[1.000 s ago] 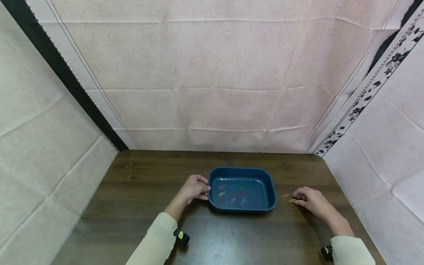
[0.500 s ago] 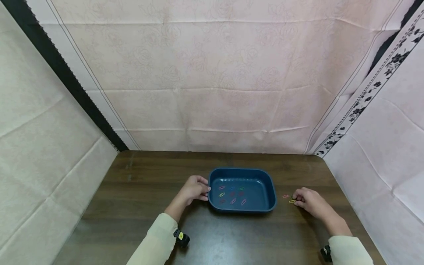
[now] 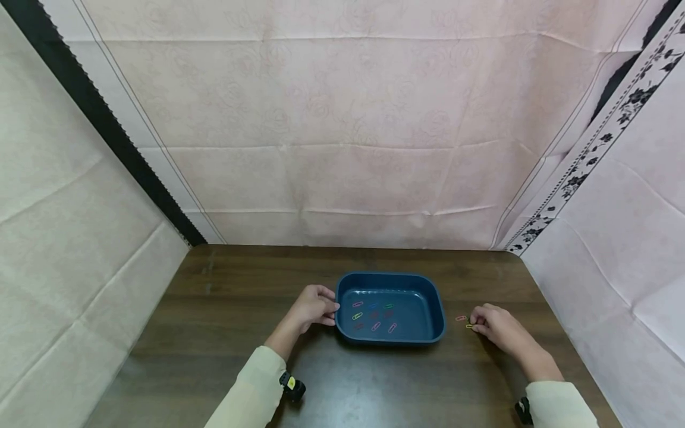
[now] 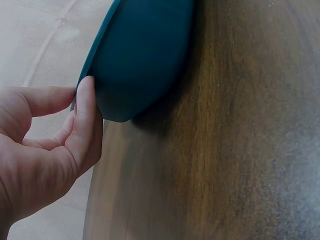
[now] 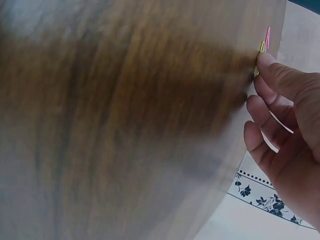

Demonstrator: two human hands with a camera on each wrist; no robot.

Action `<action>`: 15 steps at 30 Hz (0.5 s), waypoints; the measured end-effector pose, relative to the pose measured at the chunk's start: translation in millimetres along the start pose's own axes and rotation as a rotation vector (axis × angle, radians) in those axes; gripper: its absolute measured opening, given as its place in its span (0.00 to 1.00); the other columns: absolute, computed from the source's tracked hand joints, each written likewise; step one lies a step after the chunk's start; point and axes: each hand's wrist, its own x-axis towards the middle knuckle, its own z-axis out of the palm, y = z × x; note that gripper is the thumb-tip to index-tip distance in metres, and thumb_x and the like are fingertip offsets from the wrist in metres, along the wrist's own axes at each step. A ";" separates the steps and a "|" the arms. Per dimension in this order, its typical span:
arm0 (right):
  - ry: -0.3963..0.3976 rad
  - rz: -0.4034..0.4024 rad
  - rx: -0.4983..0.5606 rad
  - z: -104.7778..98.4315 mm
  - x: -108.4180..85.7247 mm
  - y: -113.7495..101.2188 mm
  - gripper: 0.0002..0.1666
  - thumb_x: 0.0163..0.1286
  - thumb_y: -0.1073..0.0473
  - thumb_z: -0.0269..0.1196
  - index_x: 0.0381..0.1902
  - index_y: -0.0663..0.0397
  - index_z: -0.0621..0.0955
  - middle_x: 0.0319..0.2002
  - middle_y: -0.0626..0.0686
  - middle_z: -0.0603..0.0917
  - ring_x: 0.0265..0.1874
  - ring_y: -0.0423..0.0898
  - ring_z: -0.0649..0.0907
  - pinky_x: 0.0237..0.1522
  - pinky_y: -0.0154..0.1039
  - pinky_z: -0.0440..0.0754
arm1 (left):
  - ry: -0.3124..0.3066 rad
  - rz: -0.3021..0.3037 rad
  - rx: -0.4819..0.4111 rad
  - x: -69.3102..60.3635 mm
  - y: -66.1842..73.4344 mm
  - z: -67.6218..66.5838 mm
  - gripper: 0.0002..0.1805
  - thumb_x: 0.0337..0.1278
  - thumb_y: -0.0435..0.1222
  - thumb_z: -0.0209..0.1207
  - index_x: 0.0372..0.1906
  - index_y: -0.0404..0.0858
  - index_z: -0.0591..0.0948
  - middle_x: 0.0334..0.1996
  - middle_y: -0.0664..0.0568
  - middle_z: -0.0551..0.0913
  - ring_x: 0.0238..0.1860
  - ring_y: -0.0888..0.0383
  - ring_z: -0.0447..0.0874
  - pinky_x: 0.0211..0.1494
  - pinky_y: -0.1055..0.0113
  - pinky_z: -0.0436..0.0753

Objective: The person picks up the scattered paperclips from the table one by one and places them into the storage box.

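My left hand [image 3: 314, 306] grips the left rim of a dark blue rectangular tray [image 3: 393, 340]. In the left wrist view, the thumb and fingers of that hand [image 4: 55, 145] pinch the edge of the tray [image 4: 145, 55]. Several coloured paper clips, pink, red, yellow, green and blue, lie spread inside the tray. Right of it, my right hand [image 3: 495, 327] has its fingertips down at a yellow paper clip [image 3: 469, 326]. The right wrist view shows the thumb and index finger closing on a yellow clip [image 5: 262, 46], partly hidden by the thumb. A pink paper clip [image 3: 461, 318] lies close by.
The tray stands on a brown wooden table [image 3: 257, 279] with rounded far corners. Pale patterned cloth [image 3: 342, 119] hangs behind the table and along both sides. Dark cameras [image 3: 292, 386] are strapped to both wrists.
My right hand has shifted slightly left at the paper clips, and the yellow clip has moved a little with it. My left hand and the tray look unchanged.
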 end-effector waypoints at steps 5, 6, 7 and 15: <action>-0.002 -0.005 -0.001 -0.9 0.3 -1.9 0.12 0.66 0.66 0.71 0.31 0.45 0.79 0.30 0.42 0.76 0.29 0.37 0.74 0.29 0.35 0.76 | -0.001 -0.006 -0.006 0.1 -0.6 0.1 0.16 0.71 0.26 0.59 0.58 0.23 0.74 0.36 0.37 0.82 0.28 0.55 0.83 0.36 0.62 0.92; -0.005 -0.005 -0.001 -1.3 0.4 -2.5 0.12 0.66 0.66 0.71 0.31 0.45 0.79 0.29 0.42 0.76 0.29 0.37 0.73 0.29 0.34 0.75 | -0.001 -0.005 -0.006 -0.1 -0.3 0.2 0.16 0.71 0.26 0.59 0.58 0.23 0.74 0.36 0.37 0.82 0.28 0.55 0.83 0.36 0.62 0.92; -0.006 -0.004 -0.002 -1.6 0.5 -3.0 0.12 0.66 0.66 0.71 0.31 0.45 0.79 0.29 0.42 0.75 0.29 0.37 0.73 0.29 0.34 0.75 | 0.000 -0.004 -0.006 -0.4 -0.1 0.3 0.16 0.71 0.26 0.58 0.58 0.23 0.74 0.36 0.37 0.82 0.28 0.55 0.83 0.36 0.61 0.92; -0.010 -0.007 -0.006 -1.9 0.0 -5.8 0.12 0.66 0.67 0.70 0.31 0.46 0.78 0.29 0.42 0.75 0.28 0.37 0.73 0.29 0.34 0.75 | 0.005 0.003 -0.001 0.3 -1.0 1.0 0.15 0.71 0.26 0.59 0.57 0.24 0.75 0.38 0.34 0.82 0.28 0.55 0.83 0.36 0.61 0.92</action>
